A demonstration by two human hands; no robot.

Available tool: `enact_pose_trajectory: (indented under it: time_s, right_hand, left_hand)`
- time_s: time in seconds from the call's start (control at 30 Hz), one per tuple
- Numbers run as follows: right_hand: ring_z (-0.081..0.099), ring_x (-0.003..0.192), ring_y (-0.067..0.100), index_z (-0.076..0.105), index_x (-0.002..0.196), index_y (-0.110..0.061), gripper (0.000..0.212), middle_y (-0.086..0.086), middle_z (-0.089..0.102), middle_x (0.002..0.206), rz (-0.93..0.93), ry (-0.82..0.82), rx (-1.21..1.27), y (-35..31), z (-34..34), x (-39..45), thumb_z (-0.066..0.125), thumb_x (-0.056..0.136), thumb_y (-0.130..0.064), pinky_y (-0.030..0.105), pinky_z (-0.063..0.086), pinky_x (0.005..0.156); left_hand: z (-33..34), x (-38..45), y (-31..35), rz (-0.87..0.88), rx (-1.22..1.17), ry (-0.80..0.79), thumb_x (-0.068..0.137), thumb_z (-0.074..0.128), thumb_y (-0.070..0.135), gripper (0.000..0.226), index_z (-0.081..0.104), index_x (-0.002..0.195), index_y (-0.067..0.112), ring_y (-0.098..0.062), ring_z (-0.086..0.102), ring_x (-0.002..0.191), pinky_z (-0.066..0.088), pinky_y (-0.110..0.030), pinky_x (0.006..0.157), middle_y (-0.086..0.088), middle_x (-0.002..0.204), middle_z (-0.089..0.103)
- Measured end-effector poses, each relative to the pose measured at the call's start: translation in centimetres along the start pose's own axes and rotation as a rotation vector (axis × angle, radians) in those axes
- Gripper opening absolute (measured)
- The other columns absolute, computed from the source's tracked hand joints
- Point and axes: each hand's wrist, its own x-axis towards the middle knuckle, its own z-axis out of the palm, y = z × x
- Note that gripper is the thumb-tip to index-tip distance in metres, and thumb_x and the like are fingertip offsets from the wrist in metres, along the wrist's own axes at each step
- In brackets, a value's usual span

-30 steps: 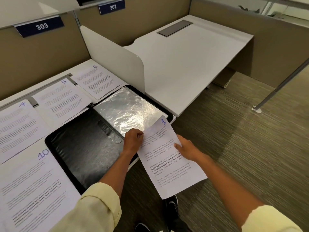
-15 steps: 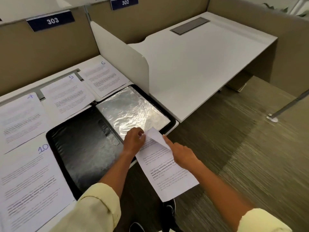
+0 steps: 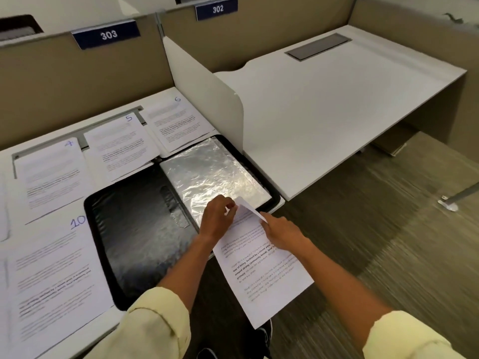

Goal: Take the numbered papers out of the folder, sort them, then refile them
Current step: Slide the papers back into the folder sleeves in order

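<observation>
Curling forward since a second ago, the printed white paper sheet's (image 3: 261, 265) top edge now hides its number; both hands (image 3: 219, 216) (image 3: 281, 233) pinch it at the crinkled clear plastic sleeve (image 3: 215, 174) of the open black folder (image 3: 134, 229) on the worktop (image 3: 90, 330), so refiling appears begun.

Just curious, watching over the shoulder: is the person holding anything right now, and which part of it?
Yes: a white printed paper sheet. Both the left hand and right hand pinch it near its curling top edge.
</observation>
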Motion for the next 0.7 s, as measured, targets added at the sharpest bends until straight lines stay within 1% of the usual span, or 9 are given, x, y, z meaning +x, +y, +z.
enact_pose_trajectory:
  time_s: [0.07,0.13,0.17,0.27,0.37,0.43,0.53,0.63,0.7]
  right_hand:
    - [0.065,0.097,0.025,0.049,0.135,-0.024,0.057,0.008,0.066,0.111,0.034,-0.069,0.125,0.0,-0.7,0.1,0.016,0.103,-0.059,0.046,0.054,0.093]
    - [0.065,0.099,0.022,0.057,0.121,-0.017,0.068,0.008,0.067,0.112,0.060,-0.116,0.211,0.1,-1.2,0.3,0.013,0.100,-0.064,0.043,0.052,0.097]
    - [0.065,0.101,0.023,0.058,0.121,-0.018,0.071,0.008,0.067,0.114,0.076,-0.128,0.228,0.2,-1.3,0.5,0.011,0.099,-0.066,0.043,0.050,0.099]
    - [0.064,0.105,0.027,0.058,0.132,-0.019,0.079,0.012,0.067,0.116,0.100,-0.162,0.209,0.2,-1.5,1.0,0.006,0.098,-0.068,0.046,0.048,0.102]
    - [0.062,0.109,0.028,0.058,0.131,-0.011,0.096,0.015,0.065,0.120,0.155,-0.148,0.266,0.1,-1.5,1.2,0.002,0.090,-0.077,0.045,0.046,0.103]
    - [0.058,0.114,0.030,0.052,0.136,-0.007,0.091,0.017,0.061,0.125,0.164,-0.129,0.269,0.2,-1.6,1.6,0.004,0.094,-0.073,0.045,0.044,0.102]
    - [0.059,0.111,0.029,0.054,0.134,-0.007,0.088,0.017,0.061,0.122,0.153,-0.126,0.285,0.6,-1.5,2.3,0.007,0.097,-0.071,0.043,0.045,0.100]
    - [0.062,0.102,0.025,0.061,0.122,-0.008,0.078,0.013,0.065,0.114,0.127,-0.121,0.338,1.4,-1.3,3.0,0.016,0.100,-0.066,0.042,0.048,0.097]
    - [0.065,0.098,0.024,0.065,0.110,-0.012,0.066,0.010,0.068,0.110,0.095,-0.115,0.387,1.8,-1.0,3.2,0.024,0.101,-0.063,0.041,0.052,0.096]
  left_hand:
    - [0.1,-0.1,0.0,-0.004,-0.007,-0.003,0.090,0.068,0.020,0.007,0.068,0.087,0.014,-0.014,0.054,0.075,0.044,-0.027,0.068,0.000,0.084,0.060]
    - [0.2,-0.2,0.1,-0.011,-0.026,0.007,0.089,0.069,0.019,0.006,0.069,0.087,0.013,-0.016,0.054,0.079,0.043,-0.026,0.070,-0.001,0.085,0.060]
    - [0.3,-0.2,0.1,-0.014,-0.034,0.012,0.088,0.070,0.018,0.006,0.069,0.087,0.013,-0.017,0.054,0.080,0.043,-0.027,0.071,-0.001,0.085,0.060]
    - [0.7,-0.4,0.1,-0.019,-0.053,0.026,0.087,0.071,0.017,0.005,0.069,0.086,0.012,-0.018,0.054,0.081,0.046,-0.032,0.072,-0.002,0.084,0.061]
    - [1.1,-0.5,0.0,-0.035,-0.067,0.046,0.087,0.071,0.017,0.004,0.069,0.086,0.014,-0.018,0.054,0.085,0.044,-0.030,0.076,0.000,0.088,0.061]
    - [1.3,-0.5,0.0,-0.042,-0.062,0.038,0.087,0.071,0.018,0.004,0.068,0.087,0.015,-0.018,0.053,0.090,0.040,-0.027,0.079,0.001,0.092,0.060]
    - [1.2,-0.6,-0.3,-0.036,-0.070,0.008,0.086,0.073,0.023,0.009,0.070,0.093,0.016,-0.018,0.052,0.099,0.040,-0.029,0.085,0.000,0.102,0.062]
    - [1.2,-1.0,-1.1,-0.056,-0.065,-0.049,0.087,0.071,0.038,0.030,0.072,0.107,0.017,-0.018,0.049,0.116,0.036,-0.029,0.096,-0.003,0.121,0.061]
    - [0.9,-1.5,-1.8,-0.082,-0.046,-0.011,0.091,0.065,0.040,0.032,0.071,0.111,0.016,-0.021,0.045,0.125,0.037,-0.036,0.103,-0.006,0.130,0.057]
